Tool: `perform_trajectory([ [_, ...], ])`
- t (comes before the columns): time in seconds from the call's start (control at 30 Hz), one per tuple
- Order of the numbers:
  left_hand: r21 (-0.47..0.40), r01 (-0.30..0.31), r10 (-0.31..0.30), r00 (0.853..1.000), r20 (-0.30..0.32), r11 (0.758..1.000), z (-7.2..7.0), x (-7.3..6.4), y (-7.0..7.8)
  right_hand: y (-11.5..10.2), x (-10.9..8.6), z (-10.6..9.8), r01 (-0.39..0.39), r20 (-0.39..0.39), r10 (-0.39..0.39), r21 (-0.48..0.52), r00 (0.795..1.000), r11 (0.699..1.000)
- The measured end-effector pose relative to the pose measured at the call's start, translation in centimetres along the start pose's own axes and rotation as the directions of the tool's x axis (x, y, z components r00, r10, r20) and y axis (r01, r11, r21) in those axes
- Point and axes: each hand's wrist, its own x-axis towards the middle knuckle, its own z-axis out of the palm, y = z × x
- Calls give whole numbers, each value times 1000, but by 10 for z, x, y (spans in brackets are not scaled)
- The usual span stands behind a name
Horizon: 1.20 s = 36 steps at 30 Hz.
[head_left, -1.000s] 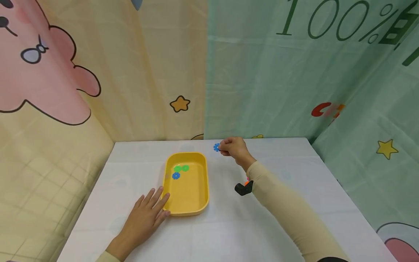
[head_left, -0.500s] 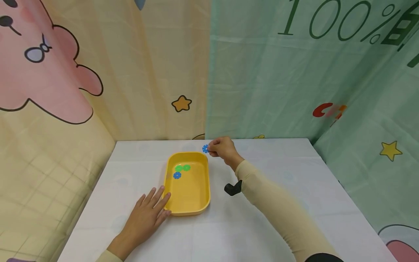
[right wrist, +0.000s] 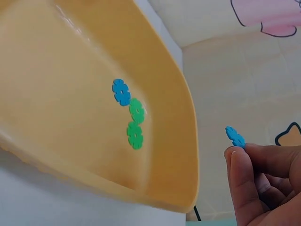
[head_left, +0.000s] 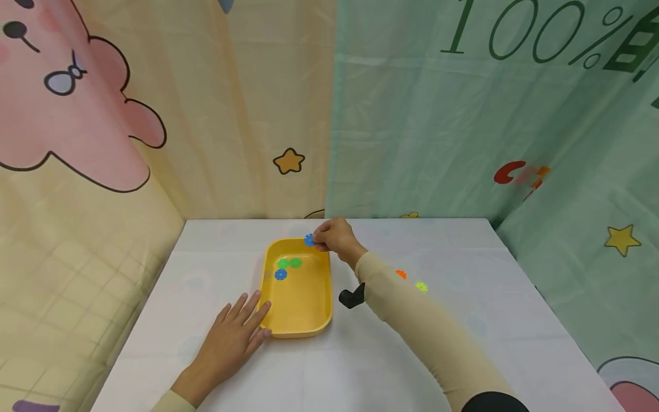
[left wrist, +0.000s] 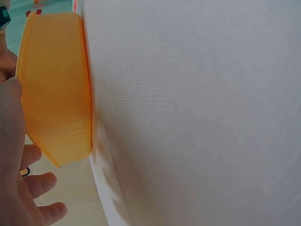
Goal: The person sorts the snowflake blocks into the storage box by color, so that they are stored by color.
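My right hand (head_left: 340, 237) pinches a blue snowflake-shaped plastic disc (right wrist: 234, 136) between thumb and forefinger, over the far right corner of a yellow tray (head_left: 301, 309). Inside the tray, toward its far end, lie another blue disc (right wrist: 121, 92) and two green discs (right wrist: 135, 135), close together. At the tray's near left side, my left hand (head_left: 229, 343) has its fingers spread and fairly straight, the fingertips touching the rim. From the left wrist view, the tray's outer wall (left wrist: 56, 89) stands beside these fingers.
On the white table (head_left: 391, 355), partly hidden by the right sleeve, lie an orange piece (head_left: 401, 274) and a yellow-green disc (head_left: 421, 286). Printed cloth (head_left: 247, 114) hangs behind the table. A black part (head_left: 352, 296) juts out from the right forearm.
The right hand has moved left with the blue disc, from beyond the tray's right side to over its far corner. The left hand has stayed at the rim.
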Motion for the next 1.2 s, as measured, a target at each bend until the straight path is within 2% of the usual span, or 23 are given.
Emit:
perform_trajectory([
  [0.23, 6, -4, 4, 1000, -3, 1000, 0, 0, 1, 7, 4, 20, 15, 41, -14, -20, 999, 1000],
  [0.4, 26, -2, 2, 1000, 12, 1000, -1, 0, 0, 14, 5, 36, 31, 33, -28, -95, 999, 995],
  [0.53, 25, 0, 0, 1000, 16, 1000, -1, 0, -1, 18, 8, 49, 24, 27, -19, -199, 999, 980],
  [0.7, 17, 7, -8, 1000, 21, 1000, -1, 0, 0, 24, 13, 61, -21, -3, 21, -338, 1000, 941],
  [0.97, 18, -1, 1, 1000, -7, 1000, -1, 1, -2, 27, 22, 63, -34, 5, 38, -370, 999, 929],
  [1.07, 18, -4, 5, 1000, -20, 1000, 0, 0, -2, 27, 20, 63, -19, 23, 31, -420, 999, 907],
  [1.2, 12, -7, 7, 1000, -17, 1000, 2, -1, -2, 32, 24, 69, -10, 43, 39, -530, 998, 848],
])
